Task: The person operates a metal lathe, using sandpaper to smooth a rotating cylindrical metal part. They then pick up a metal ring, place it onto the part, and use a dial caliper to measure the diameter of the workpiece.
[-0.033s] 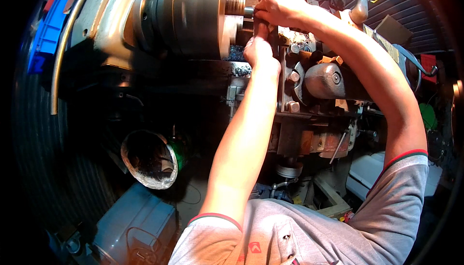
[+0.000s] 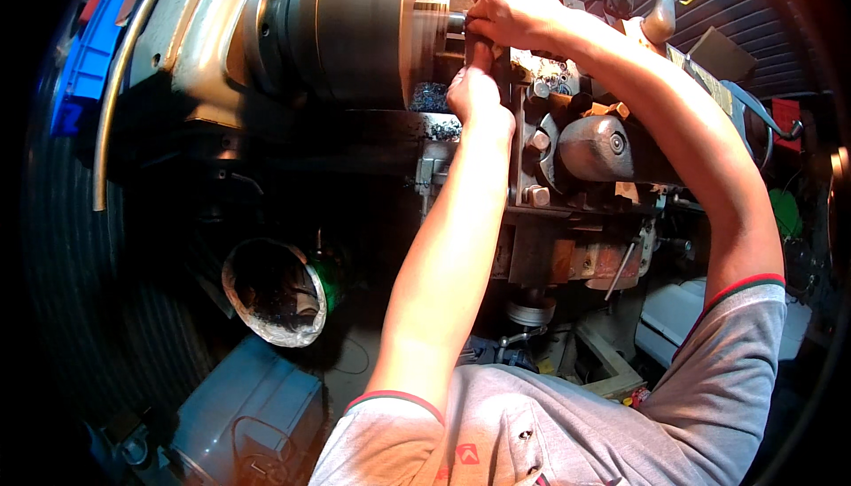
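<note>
A large metal lathe chuck (image 2: 359, 30) fills the upper middle, its jaw side smeared by motion. A thin round bar (image 2: 456, 22) sticks out of it to the right and reaches my hands. My right hand (image 2: 517, 9) is closed at the far side of the bar. Nearer to me, my left hand (image 2: 477, 96) is closed too, its thumb up along a dark brownish strip (image 2: 479, 50) running between both hands next to the bar. The strip's exact kind and its ends are hidden by my fingers. The tool post (image 2: 532, 145) stands right of my left hand.
Metal chips (image 2: 432, 98) lie beneath the chuck. A rounded metal handle hub (image 2: 596, 147) sits on the carriage, with a pointed metal cone (image 2: 660, 12) farther right. Below left are an open bucket (image 2: 301, 331) with a dirty rim and a grey-blue box (image 2: 244, 406).
The chuck has turned; its jaws, partly distinguishable before, are now a blur. My hands and arms hold the same place.
</note>
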### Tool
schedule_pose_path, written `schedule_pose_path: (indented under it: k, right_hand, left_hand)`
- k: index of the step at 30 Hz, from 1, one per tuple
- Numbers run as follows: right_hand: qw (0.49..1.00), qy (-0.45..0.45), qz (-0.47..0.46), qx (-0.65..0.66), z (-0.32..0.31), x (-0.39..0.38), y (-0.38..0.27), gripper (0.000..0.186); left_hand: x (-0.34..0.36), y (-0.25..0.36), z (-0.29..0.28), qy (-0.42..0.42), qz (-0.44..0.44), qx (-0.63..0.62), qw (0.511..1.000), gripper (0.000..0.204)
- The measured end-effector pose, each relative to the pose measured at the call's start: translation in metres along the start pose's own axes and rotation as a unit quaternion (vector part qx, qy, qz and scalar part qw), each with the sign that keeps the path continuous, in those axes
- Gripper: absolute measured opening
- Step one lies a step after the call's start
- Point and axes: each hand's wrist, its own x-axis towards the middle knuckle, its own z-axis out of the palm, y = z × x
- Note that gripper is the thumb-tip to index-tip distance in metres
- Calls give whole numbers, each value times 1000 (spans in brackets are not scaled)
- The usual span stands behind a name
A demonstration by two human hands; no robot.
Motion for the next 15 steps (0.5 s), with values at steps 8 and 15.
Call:
schedule_pose_path:
  k: [8,15]
  right_hand:
    - [1000,21,-9,10,3,1,-2,18]
    - [1000,18,4,-1,5,1,-2,17]
  left_hand:
    - [-5,5,3,14,0,-4,1000,25]
    - [-11,7,6,35,-8,17,999,25]
